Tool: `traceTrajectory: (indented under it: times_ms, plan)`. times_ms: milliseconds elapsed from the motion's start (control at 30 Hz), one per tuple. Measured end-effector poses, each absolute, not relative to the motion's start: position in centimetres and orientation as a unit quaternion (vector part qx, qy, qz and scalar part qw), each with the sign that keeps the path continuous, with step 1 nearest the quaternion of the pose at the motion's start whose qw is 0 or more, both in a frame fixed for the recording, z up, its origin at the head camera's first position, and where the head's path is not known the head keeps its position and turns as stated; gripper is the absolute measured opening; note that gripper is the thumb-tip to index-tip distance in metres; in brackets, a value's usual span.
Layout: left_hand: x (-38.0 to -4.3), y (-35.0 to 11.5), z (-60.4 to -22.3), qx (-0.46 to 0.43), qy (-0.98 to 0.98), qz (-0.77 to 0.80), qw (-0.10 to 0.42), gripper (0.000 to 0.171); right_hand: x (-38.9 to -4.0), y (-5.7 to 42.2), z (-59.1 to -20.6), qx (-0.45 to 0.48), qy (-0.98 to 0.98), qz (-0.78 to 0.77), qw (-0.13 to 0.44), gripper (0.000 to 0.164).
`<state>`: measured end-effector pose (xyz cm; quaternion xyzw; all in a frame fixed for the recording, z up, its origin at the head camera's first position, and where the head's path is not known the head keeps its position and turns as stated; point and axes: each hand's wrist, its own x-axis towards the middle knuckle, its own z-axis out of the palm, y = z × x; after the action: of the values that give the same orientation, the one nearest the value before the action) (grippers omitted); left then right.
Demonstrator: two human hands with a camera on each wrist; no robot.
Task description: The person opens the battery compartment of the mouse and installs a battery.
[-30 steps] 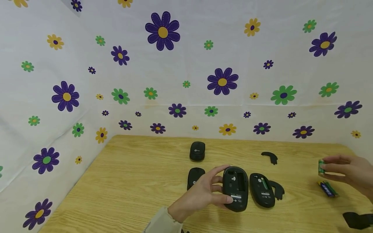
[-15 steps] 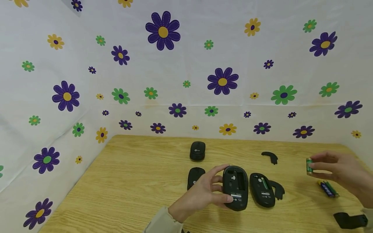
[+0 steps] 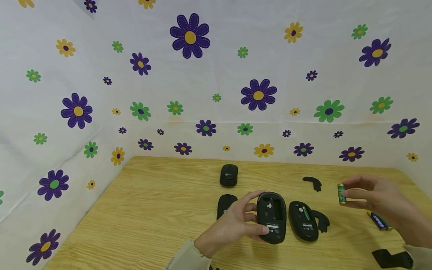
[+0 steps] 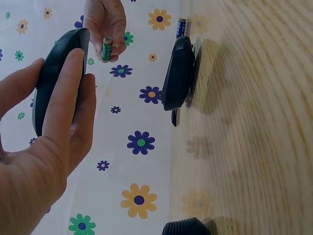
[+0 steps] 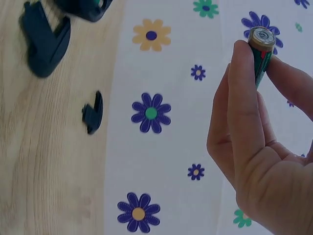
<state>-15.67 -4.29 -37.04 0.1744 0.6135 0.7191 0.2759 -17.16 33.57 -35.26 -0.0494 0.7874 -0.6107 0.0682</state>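
My left hand (image 3: 233, 221) grips a black computer mouse (image 3: 272, 219) by its edges, underside facing me, with its battery slot uncovered and vacant. My right hand (image 3: 379, 197) pinches a green battery (image 3: 342, 194) upright between thumb and fingers, to the right of the mouse and apart from it. The right wrist view shows the end of this battery (image 5: 262, 38) past the fingertips. On the table beside the held mouse lies a second upturned mouse (image 3: 303, 221) with a green battery in its open slot. Its right edge meets a black battery cover (image 3: 321, 220).
Another black cover (image 3: 313, 183) lies farther back. Two loose batteries (image 3: 379, 220), one blue and one green, lie beneath my right forearm. Two more mice, one at the back (image 3: 228, 175) and one partly behind my left hand (image 3: 227, 204), sit on the wooden table (image 3: 152, 210).
My right hand has moved left with the green battery, closer to the held mouse. The left hand and its mouse have hardly moved.
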Motion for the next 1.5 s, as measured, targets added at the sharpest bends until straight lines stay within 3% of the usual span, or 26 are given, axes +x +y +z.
traceTrajectory:
  times_ms: [733,1500]
  plan:
    - [-15.8,-4.4,-37.0,0.182,0.611,0.720,0.273,0.081,-16.7,29.6,-34.4,-0.168,0.708,-0.679,0.095,0.030]
    - [-15.7,-4.5,-37.0,0.187,0.608,0.722,0.271,0.080,-16.6,25.4,-33.9,-0.157,0.727,-0.663,0.088,0.023]
